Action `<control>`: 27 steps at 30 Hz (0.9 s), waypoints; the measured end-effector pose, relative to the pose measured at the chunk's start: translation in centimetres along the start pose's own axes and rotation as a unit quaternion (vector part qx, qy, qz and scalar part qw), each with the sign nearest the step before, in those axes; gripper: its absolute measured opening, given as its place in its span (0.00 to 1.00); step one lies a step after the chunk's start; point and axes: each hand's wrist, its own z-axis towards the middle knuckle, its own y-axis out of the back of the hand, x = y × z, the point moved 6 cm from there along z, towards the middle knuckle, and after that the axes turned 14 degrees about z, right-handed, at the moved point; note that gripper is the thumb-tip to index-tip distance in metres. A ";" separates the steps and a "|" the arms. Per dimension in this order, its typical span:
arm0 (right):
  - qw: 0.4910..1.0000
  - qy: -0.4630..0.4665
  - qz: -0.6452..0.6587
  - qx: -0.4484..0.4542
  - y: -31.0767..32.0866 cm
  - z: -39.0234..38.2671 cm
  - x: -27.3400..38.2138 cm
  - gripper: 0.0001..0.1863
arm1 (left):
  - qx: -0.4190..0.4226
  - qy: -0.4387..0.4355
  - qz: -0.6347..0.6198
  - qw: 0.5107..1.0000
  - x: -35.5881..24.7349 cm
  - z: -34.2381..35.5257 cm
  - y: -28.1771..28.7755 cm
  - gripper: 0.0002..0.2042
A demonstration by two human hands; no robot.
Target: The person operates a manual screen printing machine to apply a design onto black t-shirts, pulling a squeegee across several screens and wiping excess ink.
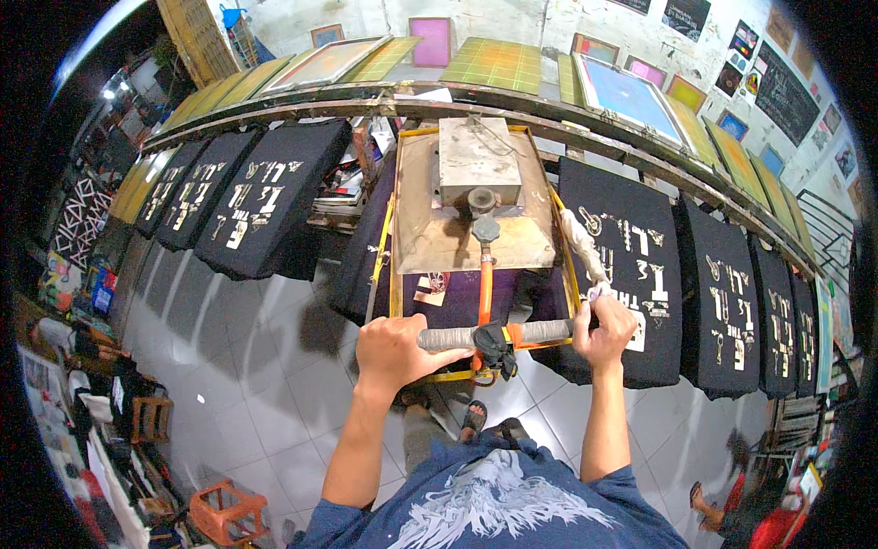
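Both hands closed on the taped crossbar handle (494, 334), centre frame, long axis left-right: left hand (395, 352) at its left end, right hand (605, 331) at right, yellow-framed screen (476, 215) just above.

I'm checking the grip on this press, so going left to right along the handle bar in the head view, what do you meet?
Left hand → bare grey wrapped bar → black clamp at the middle → orange band → grey wrap → right hand.

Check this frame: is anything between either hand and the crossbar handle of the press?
Nothing visible. The left hand is wrapped over the grey crossbar handle, and the right hand grips its right end. Only the black clamp sits between the hands.
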 end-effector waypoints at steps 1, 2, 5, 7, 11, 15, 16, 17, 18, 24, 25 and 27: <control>1.000 -0.008 0.000 0.003 0.0 0.1 0.2 0.12 | -0.006 0.001 0.013 1.000 -0.1 0.0 0.2 0.38; 1.000 -0.016 -0.001 0.006 0.0 0.1 0.1 0.12 | -0.011 0.001 0.010 1.000 -0.2 0.0 0.2 0.37; 1.000 -0.010 -0.011 0.005 0.1 -0.1 -0.1 0.11 | -0.022 -0.003 0.009 1.000 0.0 0.1 0.3 0.37; 1.000 -0.005 -0.006 0.007 0.1 0.0 -0.1 0.11 | -0.019 -0.008 0.018 1.000 -0.1 -0.2 0.1 0.37; 1.000 0.004 0.012 -0.010 -0.1 0.1 0.1 0.11 | -0.016 0.001 0.009 1.000 -0.1 0.0 0.1 0.36; 0.999 0.024 0.028 0.001 0.5 0.1 -0.6 0.11 | 0.074 0.039 0.004 0.997 -0.3 0.0 0.1 0.36; 0.999 0.027 0.034 0.001 0.6 0.1 -0.7 0.11 | 0.102 0.054 -0.002 0.993 -0.4 0.0 0.0 0.37; 0.998 0.042 0.044 -0.016 0.8 0.3 -0.6 0.09 | 0.145 0.053 -0.008 0.988 -0.8 0.1 0.2 0.38; 0.999 0.024 0.042 -0.005 1.1 0.2 -0.9 0.08 | 0.161 0.054 -0.003 0.986 -1.3 0.0 0.5 0.39; 0.999 -0.018 0.027 0.018 3.3 -0.2 -1.3 0.09 | 0.205 0.061 0.016 0.977 -4.3 -1.4 1.3 0.39; 0.999 -0.026 0.022 0.022 3.8 -0.2 -1.3 0.08 | 0.221 0.063 0.006 0.973 -4.7 -1.6 1.3 0.39; 0.999 -0.028 0.006 0.023 4.4 -0.3 -1.4 0.05 | 0.225 0.058 -0.004 0.973 -5.4 -1.7 1.5 0.38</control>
